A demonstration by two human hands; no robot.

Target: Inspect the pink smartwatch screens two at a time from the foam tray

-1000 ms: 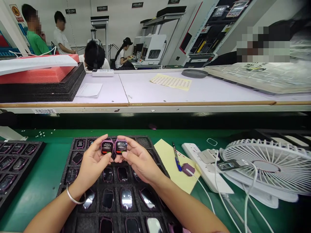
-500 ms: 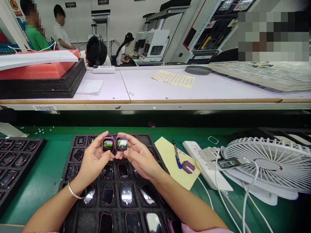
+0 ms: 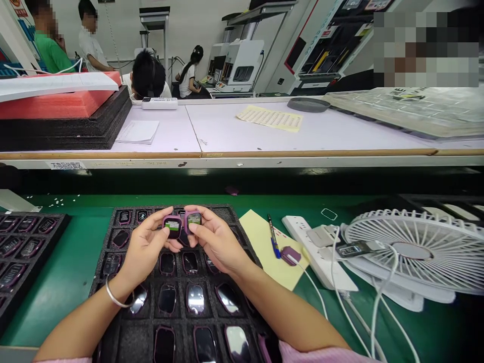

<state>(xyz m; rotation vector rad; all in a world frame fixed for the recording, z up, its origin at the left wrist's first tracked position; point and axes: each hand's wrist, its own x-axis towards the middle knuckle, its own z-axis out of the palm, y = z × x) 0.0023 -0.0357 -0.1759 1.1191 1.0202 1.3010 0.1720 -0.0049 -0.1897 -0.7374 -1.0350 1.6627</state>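
Observation:
My left hand (image 3: 145,247) pinches a small purple watch body (image 3: 173,225) with a lit screen showing a green bar. My right hand (image 3: 215,241) holds a second purple watch body (image 3: 193,220), tilted a little, right beside the first. Both are held just above a black foam tray (image 3: 109,252) whose pockets hold several more watch bodies with dark screens. A silver bangle sits on my left wrist.
A second black tray (image 3: 22,242) of watch bodies lies at the left. To the right are a yellow sheet (image 3: 260,242), a blue pen (image 3: 273,236), a purple charger puck (image 3: 290,255) on a cable, a white power strip (image 3: 321,257) and a white fan (image 3: 412,252). Other people sit beyond the raised shelf (image 3: 242,156).
The screens went from a red bar to a green bar. Both hands have lowered slightly toward the tray, and the right watch has tilted.

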